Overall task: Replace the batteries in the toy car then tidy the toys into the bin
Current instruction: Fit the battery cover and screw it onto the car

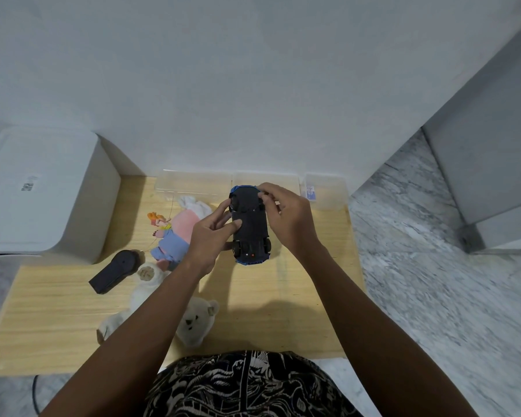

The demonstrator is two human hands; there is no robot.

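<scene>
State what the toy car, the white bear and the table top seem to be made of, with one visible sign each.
Toy car: likely hard plastic, matt black underside, moulded.
White bear: plush fabric, fuzzy surface.
Table top: wood or wood-look laminate, pale grain lines.

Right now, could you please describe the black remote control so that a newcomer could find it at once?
Start at the wooden table and look to its left side, just in front of the big white bin. The remote control lies flat there, beside the white teddy bear and the pink doll. It is the only hard, black, wedge-shaped thing among soft toys, and no hand touches it.
</scene>
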